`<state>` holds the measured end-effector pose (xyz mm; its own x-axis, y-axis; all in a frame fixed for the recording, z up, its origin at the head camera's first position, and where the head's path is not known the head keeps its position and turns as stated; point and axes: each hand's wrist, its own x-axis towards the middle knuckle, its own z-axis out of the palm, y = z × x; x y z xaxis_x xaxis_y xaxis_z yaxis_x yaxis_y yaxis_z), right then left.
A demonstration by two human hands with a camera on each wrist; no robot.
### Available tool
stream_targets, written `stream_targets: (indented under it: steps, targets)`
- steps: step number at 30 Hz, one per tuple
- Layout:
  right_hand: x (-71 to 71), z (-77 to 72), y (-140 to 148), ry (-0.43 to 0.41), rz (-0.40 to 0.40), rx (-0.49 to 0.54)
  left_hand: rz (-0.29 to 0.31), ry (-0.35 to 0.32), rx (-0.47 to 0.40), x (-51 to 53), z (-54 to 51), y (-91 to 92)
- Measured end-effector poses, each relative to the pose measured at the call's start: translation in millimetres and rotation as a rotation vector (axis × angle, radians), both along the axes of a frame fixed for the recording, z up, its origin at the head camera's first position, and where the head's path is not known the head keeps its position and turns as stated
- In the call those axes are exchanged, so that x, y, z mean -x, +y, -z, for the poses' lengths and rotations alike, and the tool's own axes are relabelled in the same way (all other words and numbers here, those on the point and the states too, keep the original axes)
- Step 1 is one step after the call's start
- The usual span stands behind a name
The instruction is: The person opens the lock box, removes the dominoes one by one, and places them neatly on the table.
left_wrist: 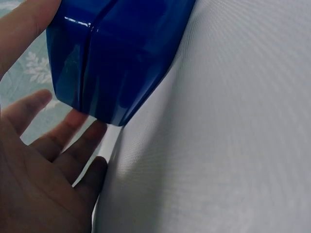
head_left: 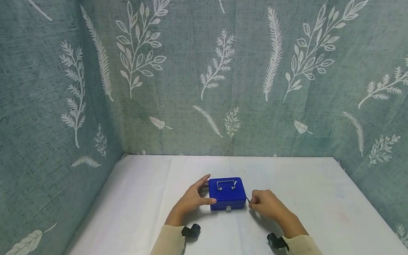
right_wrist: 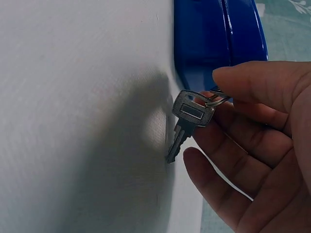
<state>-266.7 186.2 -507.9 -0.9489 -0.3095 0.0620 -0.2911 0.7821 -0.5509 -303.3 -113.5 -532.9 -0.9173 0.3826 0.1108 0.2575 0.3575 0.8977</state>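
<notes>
A small blue cash box (head_left: 225, 194) with a metal carrying handle (head_left: 225, 182) on its lid and a round lock (head_left: 228, 208) on its front stands closed on the white table. My left hand (head_left: 191, 199) is spread at the box's left end, its thumb on the front left corner. In the left wrist view, the other fingers (left_wrist: 80, 155) are fairly straight, some by the end wall. Just off the box's right end, my right hand (head_left: 267, 204) pinches a key ring (right_wrist: 217, 99) between thumb and forefinger. A silver key (right_wrist: 186, 125) hangs from it, blade pointing down.
White cloth (head_left: 211, 240) covers the table around the box. Green-grey fabric walls (head_left: 188, 105) with white leaf patterns stand behind and on both sides. A dark wrist-worn device (head_left: 192, 231) sits at the left cuff and another (head_left: 276, 241) at the right.
</notes>
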Motion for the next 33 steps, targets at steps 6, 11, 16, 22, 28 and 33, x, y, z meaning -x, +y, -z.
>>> stream_targets:
  steps: [6, 11, 16, 22, 28, 33]
  targets:
    - [-2.7, -3.2, -1, -0.026, 0.001, -0.008, -0.023, -0.006, 0.015, -1.1, -0.4, 0.3]
    - [-4.0, -2.8, -2, -0.038, -0.045, 0.011, -0.033, -0.009, 0.050, -1.9, -1.2, -0.2]
    - [-5.9, -0.5, -4, -0.083, -0.064, 0.019, -0.028, -0.005, 0.045, -3.3, -0.6, -0.7]
    - [-8.3, -0.6, -11, -0.079, -0.090, 0.003, -0.034, -0.043, 0.003, -4.4, 0.0, -0.2]
    - [-14.8, 1.2, -21, -0.091, -0.126, 0.002, -0.023, -0.076, -0.029, -4.9, 1.3, -0.7]
    - [-21.1, 2.7, -29, -0.111, -0.151, 0.023, -0.010, -0.062, -0.051, -5.1, 3.5, -0.8]
